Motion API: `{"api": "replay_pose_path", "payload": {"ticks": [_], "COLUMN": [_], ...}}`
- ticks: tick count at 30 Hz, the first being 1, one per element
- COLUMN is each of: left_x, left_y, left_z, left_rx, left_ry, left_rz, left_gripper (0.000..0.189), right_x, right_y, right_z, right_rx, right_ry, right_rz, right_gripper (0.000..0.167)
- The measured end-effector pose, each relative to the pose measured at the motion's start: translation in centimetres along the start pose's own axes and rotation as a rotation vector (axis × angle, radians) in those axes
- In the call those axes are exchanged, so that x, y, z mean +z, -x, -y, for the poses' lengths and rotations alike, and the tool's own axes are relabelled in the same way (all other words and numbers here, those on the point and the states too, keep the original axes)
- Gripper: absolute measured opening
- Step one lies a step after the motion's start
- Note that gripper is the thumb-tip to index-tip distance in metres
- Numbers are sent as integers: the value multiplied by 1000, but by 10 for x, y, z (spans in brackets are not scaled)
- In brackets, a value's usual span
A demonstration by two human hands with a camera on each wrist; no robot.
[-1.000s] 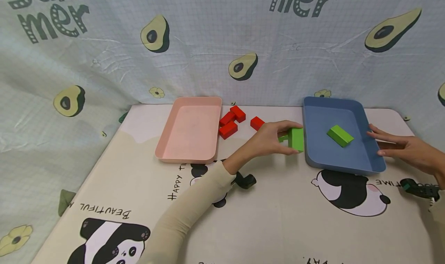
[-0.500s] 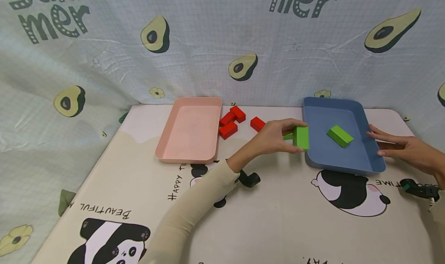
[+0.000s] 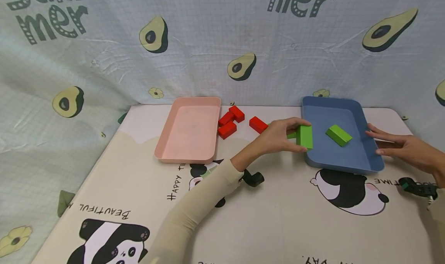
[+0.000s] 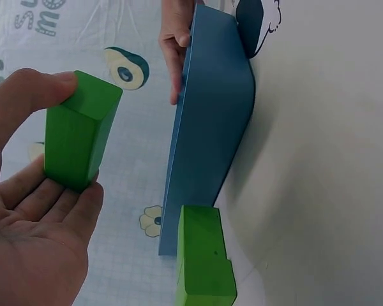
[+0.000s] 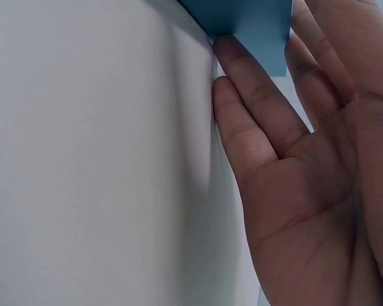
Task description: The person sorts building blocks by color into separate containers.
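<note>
Between thumb and fingers, my left hand pinches a green block, held up at the left rim of the blue tray. In the left wrist view the held block is well above the table. More green blocks stand on the table beside the tray, mostly hidden behind the left hand in the head view. Another green block lies inside the blue tray. My right hand rests against the tray's right side with fingers extended; its fingertips are at the tray wall.
A pink tray stands at the back left. Several red blocks lie between the trays, with one red block apart from the others, near the left hand. A patterned curtain hangs behind the table's back edge.
My left hand has moved a little to the right with the green block, which now overlaps the blue tray's left rim in the head view. The right hand has stayed at the tray.
</note>
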State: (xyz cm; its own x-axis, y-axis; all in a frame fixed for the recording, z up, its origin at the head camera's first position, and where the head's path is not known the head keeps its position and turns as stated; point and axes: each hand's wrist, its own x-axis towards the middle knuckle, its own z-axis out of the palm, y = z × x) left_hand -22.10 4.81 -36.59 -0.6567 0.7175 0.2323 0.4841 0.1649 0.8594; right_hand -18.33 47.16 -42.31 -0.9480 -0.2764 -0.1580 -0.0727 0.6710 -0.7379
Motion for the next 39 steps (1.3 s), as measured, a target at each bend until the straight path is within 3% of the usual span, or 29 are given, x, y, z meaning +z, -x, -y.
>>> {"api": "replay_pose_path", "payload": {"ticks": [5, 16, 23, 39], "left_x": [3, 7, 6, 6], "left_y": [-4, -14, -17, -26], "left_z": [2, 3, 4, 16], "left_rx": [-10, -22, -24, -79], "left_ry": [-32, -14, -15, -54], "left_rz": [9, 16, 12, -17], "left_gripper": [62, 63, 64, 64], "right_x": [3, -1, 1, 2], "right_y": [-1, -2, -2, -1], "right_z": [1, -4, -2, -1], "right_rx": [4, 22, 5, 9], "right_ry": [-78, -10, -102, -94], "right_rz": [5, 0, -5, -6], "right_gripper": [68, 66, 67, 65]}}
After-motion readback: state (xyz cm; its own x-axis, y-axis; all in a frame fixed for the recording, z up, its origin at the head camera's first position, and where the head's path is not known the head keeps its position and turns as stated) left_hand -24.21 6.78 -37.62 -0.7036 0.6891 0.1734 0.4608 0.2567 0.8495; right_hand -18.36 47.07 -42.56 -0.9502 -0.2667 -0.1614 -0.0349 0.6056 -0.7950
